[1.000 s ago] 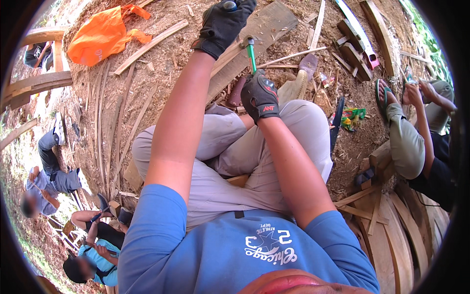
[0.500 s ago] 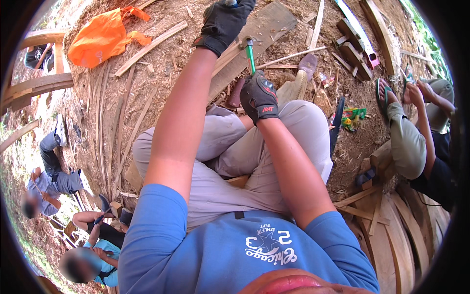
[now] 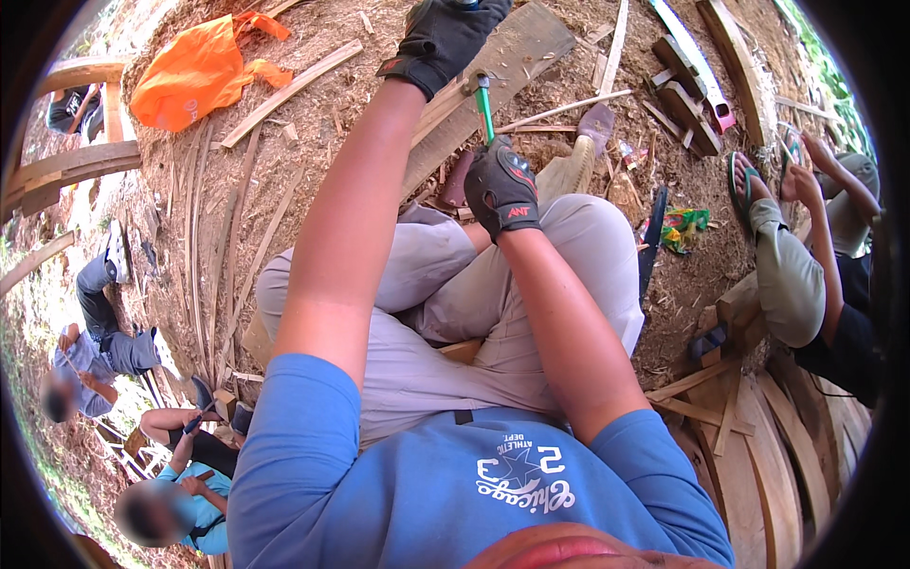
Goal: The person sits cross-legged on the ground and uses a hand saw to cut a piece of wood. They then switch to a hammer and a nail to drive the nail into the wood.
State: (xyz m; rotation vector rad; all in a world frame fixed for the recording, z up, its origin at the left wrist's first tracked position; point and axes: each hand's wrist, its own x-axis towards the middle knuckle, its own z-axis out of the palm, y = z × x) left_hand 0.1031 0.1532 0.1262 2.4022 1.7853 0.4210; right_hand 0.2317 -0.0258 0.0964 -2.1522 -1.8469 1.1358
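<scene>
Head view: left hand [image 3: 445, 38] top cut off.

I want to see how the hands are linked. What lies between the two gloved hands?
In the head view, a green-handled tool spans the gap from the right hand up to the left hand, lying over the wooden plank.

Bare dirt ground [image 3: 313, 123] strewn with wood chips; on it: orange plastic bag [image 3: 185, 76], thin wooden slats [image 3: 204, 237], grey plank [image 3: 517, 57].
</scene>
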